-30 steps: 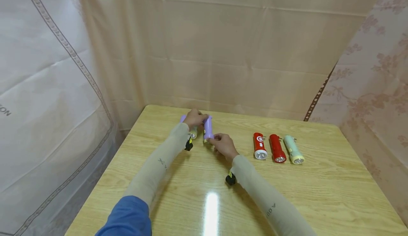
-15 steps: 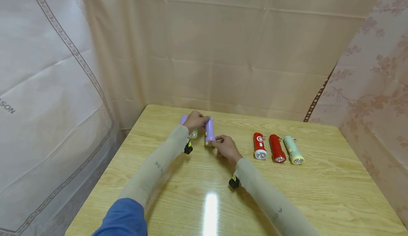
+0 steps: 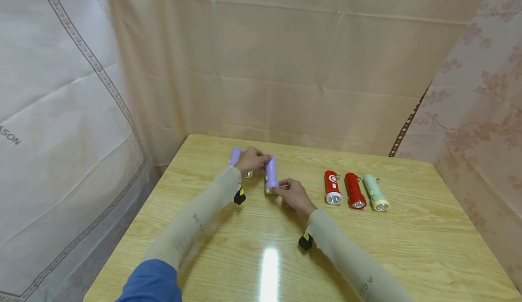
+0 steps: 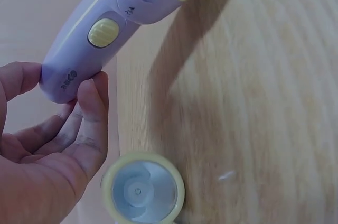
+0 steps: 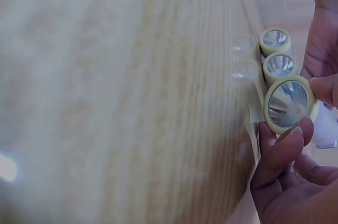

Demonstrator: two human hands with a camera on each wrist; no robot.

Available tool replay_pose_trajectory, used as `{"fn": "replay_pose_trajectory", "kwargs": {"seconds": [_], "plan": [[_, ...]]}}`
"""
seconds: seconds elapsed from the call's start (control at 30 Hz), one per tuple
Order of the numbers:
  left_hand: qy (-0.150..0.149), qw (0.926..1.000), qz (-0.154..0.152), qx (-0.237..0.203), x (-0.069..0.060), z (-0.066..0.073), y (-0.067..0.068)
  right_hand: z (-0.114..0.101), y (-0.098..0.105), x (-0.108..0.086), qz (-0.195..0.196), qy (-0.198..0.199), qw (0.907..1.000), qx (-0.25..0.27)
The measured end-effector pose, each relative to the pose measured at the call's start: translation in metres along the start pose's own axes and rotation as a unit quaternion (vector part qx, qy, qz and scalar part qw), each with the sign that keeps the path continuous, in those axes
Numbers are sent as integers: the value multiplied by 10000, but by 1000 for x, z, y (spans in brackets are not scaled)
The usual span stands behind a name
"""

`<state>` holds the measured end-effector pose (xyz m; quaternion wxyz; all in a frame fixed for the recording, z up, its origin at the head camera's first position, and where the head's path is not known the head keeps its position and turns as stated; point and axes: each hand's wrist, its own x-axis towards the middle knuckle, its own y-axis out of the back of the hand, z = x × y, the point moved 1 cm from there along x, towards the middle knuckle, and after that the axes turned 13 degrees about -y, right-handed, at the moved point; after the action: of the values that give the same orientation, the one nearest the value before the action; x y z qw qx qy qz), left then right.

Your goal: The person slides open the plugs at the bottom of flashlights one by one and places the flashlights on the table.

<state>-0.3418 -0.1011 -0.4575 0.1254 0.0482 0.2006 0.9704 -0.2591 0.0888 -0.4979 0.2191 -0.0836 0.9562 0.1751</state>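
1. The left hand (image 3: 251,160) is pinching the tail end of a lilac flashlight (image 3: 271,172), thumb on one side and fingertips on the other.
2. The right hand (image 3: 295,196) is gripping the same flashlight at its lens end, thumb and fingers catching the pale yellow rim (image 5: 269,115).
3. So the flashlight is sitting between both hands over the far part of the table (image 3: 228,247), its lens facing the wearer; whether it is touching the wood, I cannot tell.
4. Just beside the left hand, another lilac flashlight (image 3: 235,156) is lying partly hidden, and a second yellow-rimmed lens (image 3: 248,174) is showing near it.
5. To the right, a white-rimmed red flashlight (image 3: 333,187), an all-red flashlight (image 3: 355,191) and a mint flashlight (image 3: 375,192) are lying in a row.
6. The held body is looking like smooth, stiff plastic: probably light, somewhat slippery, its clear front likely the fragile part.
7. Both ends are offering sound holds; the narrow barrel should suit one hand, with fingers staying off the yellow switch (image 4: 103,33) and the lens face.
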Motion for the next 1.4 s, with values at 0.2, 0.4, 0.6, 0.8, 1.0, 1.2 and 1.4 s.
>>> {"fn": "replay_pose_trajectory", "kwargs": {"seconds": [0.2, 0.4, 0.6, 0.8, 1.0, 1.2, 1.4], "plan": [[-54, 9996, -109, -241, -6, 2, -4, 5, 1, -7, 18, 24, 10000, -63], [-171, 9993, -146, -292, -16, 5, -8, 8, 4, -17, -128, -88, 9999, 41], [-259, 9985, -189, -449, -25, 10, -13, 9, 10, -33, -205, -58, 9998, 41], [-291, 9967, -209, -730, -31, 13, -19, 12, 15, -44, -166, -9, 9999, -6], [-363, 9953, -289, -846, -39, 19, -24, 15, 19, -54, -290, 29, 9996, 3], [-344, 9952, -420, -812, -47, 21, -29, 22, 24, -62, -342, 58, 9994, -87], [-403, 9943, -492, -850, -55, 23, -35, 26, 27, -69, -335, 196, 9991, -174]]}}
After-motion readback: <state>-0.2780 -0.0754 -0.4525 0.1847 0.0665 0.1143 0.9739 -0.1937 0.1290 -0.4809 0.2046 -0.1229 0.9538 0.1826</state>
